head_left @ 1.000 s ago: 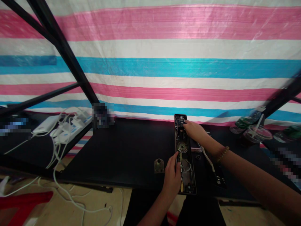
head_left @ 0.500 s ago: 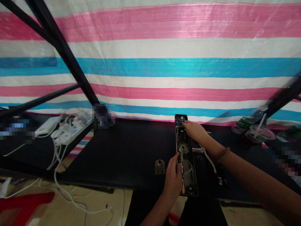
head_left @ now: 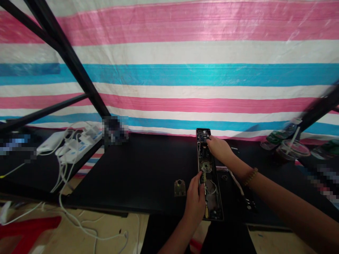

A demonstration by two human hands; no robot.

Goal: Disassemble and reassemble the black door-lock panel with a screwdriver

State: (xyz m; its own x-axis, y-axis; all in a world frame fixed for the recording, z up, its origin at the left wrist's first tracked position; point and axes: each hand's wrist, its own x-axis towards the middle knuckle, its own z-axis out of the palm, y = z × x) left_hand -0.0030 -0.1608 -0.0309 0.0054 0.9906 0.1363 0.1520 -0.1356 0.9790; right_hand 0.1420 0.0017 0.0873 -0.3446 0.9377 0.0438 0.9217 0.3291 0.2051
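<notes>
A long narrow black panel (head_left: 212,197) with exposed parts and wires inside lies lengthwise on the black table (head_left: 148,169). My left hand (head_left: 195,203) grips its near left edge, thumb up by a round metal part (head_left: 206,166). My right hand (head_left: 219,148) reaches to the panel's far end, fingertips on a small circuit board (head_left: 203,135) there. A bead bracelet sits on my right wrist. A small square metal plate (head_left: 179,187) with a round hole lies left of my left hand.
Black frame bars (head_left: 66,53) cross at the left. White power strips and chargers (head_left: 71,144) with trailing cables sit at the left. Bottles and a lidded cup with a straw (head_left: 291,148) stand at the right. A striped tarp hangs behind. A red stool (head_left: 26,229) is low left.
Both hands stay in place on the panel. The view has shifted only slightly.
</notes>
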